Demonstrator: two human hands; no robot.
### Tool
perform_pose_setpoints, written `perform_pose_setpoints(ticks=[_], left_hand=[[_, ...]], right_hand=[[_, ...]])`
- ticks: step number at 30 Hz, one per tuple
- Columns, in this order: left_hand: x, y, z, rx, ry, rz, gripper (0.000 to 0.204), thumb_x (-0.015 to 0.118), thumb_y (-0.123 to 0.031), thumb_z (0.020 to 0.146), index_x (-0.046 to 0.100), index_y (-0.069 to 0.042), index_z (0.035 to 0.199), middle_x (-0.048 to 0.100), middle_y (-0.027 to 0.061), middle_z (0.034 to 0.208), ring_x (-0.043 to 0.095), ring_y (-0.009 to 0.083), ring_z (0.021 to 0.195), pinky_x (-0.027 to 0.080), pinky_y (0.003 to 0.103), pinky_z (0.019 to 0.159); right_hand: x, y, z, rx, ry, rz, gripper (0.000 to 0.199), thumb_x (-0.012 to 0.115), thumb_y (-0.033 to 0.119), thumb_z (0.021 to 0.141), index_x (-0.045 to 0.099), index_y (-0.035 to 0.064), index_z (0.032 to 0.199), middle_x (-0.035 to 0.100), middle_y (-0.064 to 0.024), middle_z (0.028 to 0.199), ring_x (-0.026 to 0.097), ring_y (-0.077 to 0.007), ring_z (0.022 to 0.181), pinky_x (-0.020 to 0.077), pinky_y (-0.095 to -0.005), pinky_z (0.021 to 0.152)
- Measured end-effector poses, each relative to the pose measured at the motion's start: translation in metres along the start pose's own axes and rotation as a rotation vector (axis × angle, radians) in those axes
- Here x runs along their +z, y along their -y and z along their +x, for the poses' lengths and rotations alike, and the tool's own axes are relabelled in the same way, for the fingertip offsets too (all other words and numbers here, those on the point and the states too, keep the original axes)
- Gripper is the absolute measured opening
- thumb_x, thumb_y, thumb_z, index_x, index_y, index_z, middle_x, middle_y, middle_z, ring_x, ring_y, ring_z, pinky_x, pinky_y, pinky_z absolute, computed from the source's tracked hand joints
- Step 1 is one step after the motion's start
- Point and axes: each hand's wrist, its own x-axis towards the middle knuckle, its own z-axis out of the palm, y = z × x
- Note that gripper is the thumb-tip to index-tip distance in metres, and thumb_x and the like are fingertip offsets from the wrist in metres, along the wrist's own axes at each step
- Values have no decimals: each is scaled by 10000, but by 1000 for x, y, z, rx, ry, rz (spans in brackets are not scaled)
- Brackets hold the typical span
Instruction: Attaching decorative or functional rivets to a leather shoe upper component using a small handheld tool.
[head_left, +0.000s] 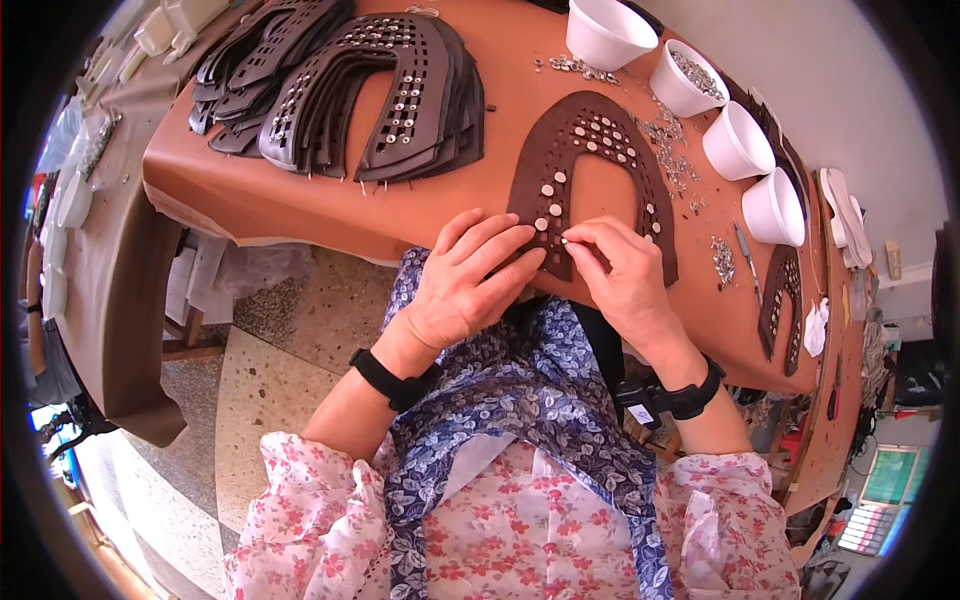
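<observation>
A brown horseshoe-shaped leather piece [540, 160] is laid just beyond both hands, its near left leg touched by the left hand [475, 270], whose fingers are loosely spread; whether its edge is gripped cannot be told. A small shiny bit [564, 239] is pinched between thumb and forefinger of the right hand [625, 275], over that same leg. The work seems partly done: pale studs [540, 224] are set around the curve and down the left leg, while many holes along the right leg appear unfilled. On the surface [495, 130], a stack of dark pieces [430, 80], with studs visible on top, is placed beyond the left hand. Loose metal bits [722, 260] are scattered beyond and right of the right hand, near white cups [738, 142]. A pale label is carried by the right wrist's black device [640, 402]; no writing can be made out.
</observation>
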Motion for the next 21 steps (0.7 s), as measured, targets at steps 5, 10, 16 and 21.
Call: perform_pose_setpoints(ticks=[5, 10, 16, 21], left_hand=[[2, -1, -1, -11, 19, 40, 346, 803, -135, 782, 754, -170, 1122, 682, 41, 1186, 660, 261, 1130, 467, 474, 1062], [2, -2, 1, -24, 25, 43, 323, 802, -140, 780, 766, -179, 1099, 683, 36, 1185, 659, 256, 1128, 464, 472, 1063], [6, -2, 1, -19, -5, 48, 354, 771, -192, 742, 756, -166, 1095, 670, 27, 1174, 642, 237, 1142, 435, 460, 1094], [7, -2, 0, -24, -10, 51, 356, 776, -190, 735, 757, -164, 1090, 672, 27, 1171, 643, 234, 1137, 435, 456, 1093]], right_hand=[[14, -3, 1, -146, -51, -118, 94, 699, -9, 909, 679, 20, 996, 672, -100, 956, 704, -283, 807, 574, -368, 699], [14, -4, -1, -194, -44, -138, 99, 708, 3, 896, 671, 23, 986, 659, -99, 976, 690, -296, 858, 570, -386, 743], [12, -8, -2, -216, -30, -101, 103, 719, -8, 872, 674, 9, 963, 659, -105, 966, 683, -300, 882, 568, -392, 762], [15, -8, -4, -178, -59, -85, 100, 727, -17, 858, 682, 11, 942, 665, -102, 964, 687, -296, 888, 573, -388, 761]])
